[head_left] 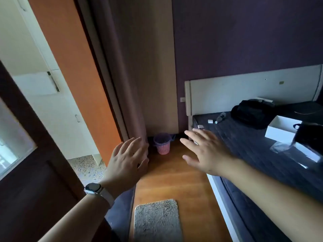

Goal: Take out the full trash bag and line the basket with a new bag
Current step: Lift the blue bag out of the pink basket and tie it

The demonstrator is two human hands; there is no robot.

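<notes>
Both left hand (128, 159) and right hand (208, 154) fingers (134, 144) spread, holding nothing | basket (162, 148) pink lattice, upright | purple bag (161, 137) inside

Left hand (128, 158) and right hand (205, 151) spread, empty, pink basket (162, 145) with dark bag (161, 137) in far corner

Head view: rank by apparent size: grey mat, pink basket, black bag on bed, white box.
1. grey mat: largest, but nearest the camera and cut off by the frame edge.
2. black bag and white box: look alike, not ranked.
3. pink basket: smallest, but farthest away.
</notes>
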